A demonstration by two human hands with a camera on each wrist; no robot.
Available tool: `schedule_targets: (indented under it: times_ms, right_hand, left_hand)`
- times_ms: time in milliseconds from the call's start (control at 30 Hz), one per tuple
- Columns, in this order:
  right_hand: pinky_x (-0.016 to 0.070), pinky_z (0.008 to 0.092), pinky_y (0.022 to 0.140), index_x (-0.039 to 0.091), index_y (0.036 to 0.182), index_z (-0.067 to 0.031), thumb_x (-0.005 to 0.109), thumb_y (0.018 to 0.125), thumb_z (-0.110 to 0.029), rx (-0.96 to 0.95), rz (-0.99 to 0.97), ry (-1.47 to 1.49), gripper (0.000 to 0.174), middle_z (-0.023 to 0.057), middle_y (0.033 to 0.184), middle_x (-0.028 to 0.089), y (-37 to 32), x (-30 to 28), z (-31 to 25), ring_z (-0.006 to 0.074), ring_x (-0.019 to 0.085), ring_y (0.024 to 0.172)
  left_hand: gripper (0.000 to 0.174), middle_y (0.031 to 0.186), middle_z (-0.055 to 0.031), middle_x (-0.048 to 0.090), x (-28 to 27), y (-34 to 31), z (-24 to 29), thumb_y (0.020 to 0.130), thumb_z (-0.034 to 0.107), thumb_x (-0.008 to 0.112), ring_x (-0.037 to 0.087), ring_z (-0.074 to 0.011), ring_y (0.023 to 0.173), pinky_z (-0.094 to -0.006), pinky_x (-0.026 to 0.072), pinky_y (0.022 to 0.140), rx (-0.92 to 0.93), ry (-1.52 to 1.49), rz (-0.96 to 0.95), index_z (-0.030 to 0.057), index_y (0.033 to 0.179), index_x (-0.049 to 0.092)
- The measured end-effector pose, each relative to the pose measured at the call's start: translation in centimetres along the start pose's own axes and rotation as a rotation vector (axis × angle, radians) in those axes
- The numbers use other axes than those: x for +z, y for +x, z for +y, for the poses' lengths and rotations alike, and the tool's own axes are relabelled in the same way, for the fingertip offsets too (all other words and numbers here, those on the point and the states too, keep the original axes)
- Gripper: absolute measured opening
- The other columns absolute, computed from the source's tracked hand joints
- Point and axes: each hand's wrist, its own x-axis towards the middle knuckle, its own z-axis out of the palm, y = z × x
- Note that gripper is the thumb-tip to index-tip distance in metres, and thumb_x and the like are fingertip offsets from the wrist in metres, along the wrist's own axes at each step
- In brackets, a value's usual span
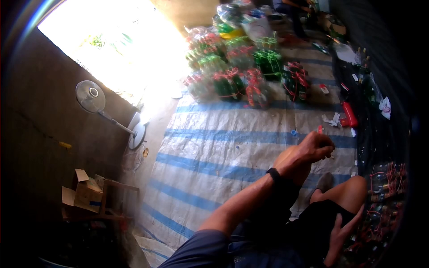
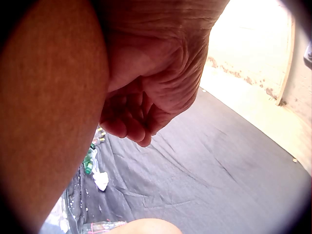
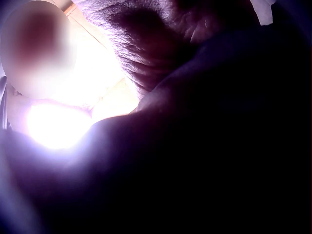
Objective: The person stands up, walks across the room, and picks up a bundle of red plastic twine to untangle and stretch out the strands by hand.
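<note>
In the head view, the left hand (image 1: 316, 146), below a dark wristband (image 1: 274, 174), hangs over one raised knee (image 1: 287, 157) with its wrist resting there. Its fingers curl loosely, and nothing shows in them in the left wrist view, where the hand (image 2: 156, 68) is beside bare skin (image 2: 48, 107). The right hand (image 1: 343, 231) rests on the other thigh by the dark shorts (image 1: 319, 219), thumb apart from the fingers. Dark areas fill most of the right wrist view; part of the hand (image 3: 161, 39) shows at the top, its fingers hidden.
Tied bundles of bottles (image 1: 228, 84) stand on the striped sheet (image 1: 205, 147); more bundles (image 1: 384, 214) lie at right. A red bottle (image 1: 349, 115) and scraps lie near the dark cloth. A fan (image 1: 91, 96) and a cardboard box (image 1: 87, 195) are at left; another person (image 1: 295, 13) is at the back.
</note>
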Motion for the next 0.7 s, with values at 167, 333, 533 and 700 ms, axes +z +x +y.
schedule_targets:
  times_ms: [167,333,533,700]
  right_hand:
    - [0.025,0.0467,0.125,0.024,0.162,0.0018,0.064,0.1,-0.024,-0.006,0.004,-0.018,0.078,0.0265,0.163,0.034,0.0,0.0,-0.1,0.0392,0.031,0.154]
    - [0.0246,0.0471,0.125,0.024,0.162,0.0016,0.063,0.1,-0.024,0.009,-0.011,-0.009,0.078,0.0262,0.164,0.033,-0.11,0.01,0.24,0.0391,0.03,0.154]
    - [0.0248,0.0472,0.125,0.023,0.162,0.0012,0.064,0.1,-0.023,0.022,-0.008,0.007,0.078,0.0261,0.164,0.032,-0.16,0.27,0.47,0.0389,0.03,0.154]
    - [0.0245,0.0473,0.125,0.023,0.162,0.001,0.064,0.1,-0.024,0.021,-0.016,0.014,0.079,0.0259,0.164,0.032,-0.07,0.05,0.22,0.039,0.03,0.154]
  left_hand:
    - [0.023,0.083,-0.0142,0.073,0.01,0.23,-0.71,0.092,0.012,0.066,0.072,-0.0198,0.076,-0.0328,0.0586,0.068,-0.006,-0.002,0.001,-0.0087,0.099,0.074]
    - [0.023,0.083,-0.014,0.073,0.04,0.32,-0.71,0.092,0.012,0.067,0.072,-0.0196,0.076,-0.0328,0.0586,0.069,-0.019,0.018,0.008,-0.0084,0.1,0.074]
    - [0.022,0.084,-0.0143,0.073,0.05,0.27,-0.52,0.092,0.011,0.067,0.072,-0.0198,0.077,-0.0327,0.0584,0.067,-0.036,0.005,0.002,-0.0084,0.1,0.074]
    - [0.023,0.084,-0.0146,0.073,-0.02,0.29,-0.58,0.091,0.011,0.066,0.072,-0.02,0.077,-0.0326,0.0584,0.068,-0.023,0.012,-0.007,-0.0087,0.101,0.074]
